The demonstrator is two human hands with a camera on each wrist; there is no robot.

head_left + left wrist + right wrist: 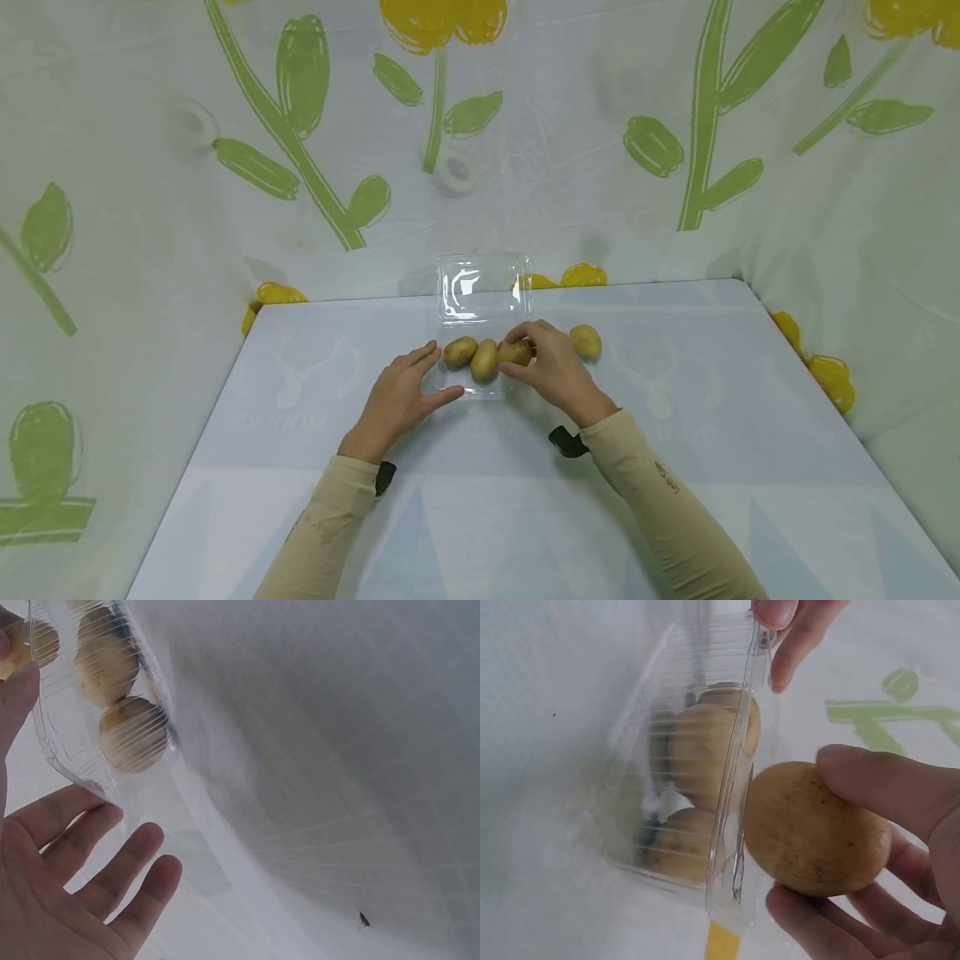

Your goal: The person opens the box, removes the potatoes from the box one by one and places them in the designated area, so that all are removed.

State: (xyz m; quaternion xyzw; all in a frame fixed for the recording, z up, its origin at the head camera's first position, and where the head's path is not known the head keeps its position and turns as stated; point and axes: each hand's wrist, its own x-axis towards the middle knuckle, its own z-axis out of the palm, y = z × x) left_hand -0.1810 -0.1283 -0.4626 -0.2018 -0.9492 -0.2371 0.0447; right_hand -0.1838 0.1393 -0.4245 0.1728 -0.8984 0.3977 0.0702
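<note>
Right hand (558, 375) gripped a potato (814, 829) between thumb and curled fingers, holding it at the open rim of the clear plastic clamshell tray (480, 379), which sat near the middle of the table (712, 450). The hinged lid (483, 287) stood up behind it against the flowered cloth backdrop (150, 208). Left hand (393, 400) lay open, fingers straight and spread, touching the tray's left edge and steadying it rather than gripping it. Two potatoes (472, 356) already lay in the tray side by side (the right wrist view showed them pressed close behind the ribbed wall, taking up much of the room). One more potato (586, 341) waited on the table just right of the right hand. Judged risks: the tray looked thin and light, so a push from the held potato against its rim could slide or tip it, since the left hand only rested beside it; the potatoes inside might then roll out. The remaining gap looked narrow, so the held potato could wedge on the rim or ride up on its neighbour instead of settling. The loose potato was round enough to roll if the right wrist or sleeve knocked it. An overfilled tray would likely keep the lid from closing.
</note>
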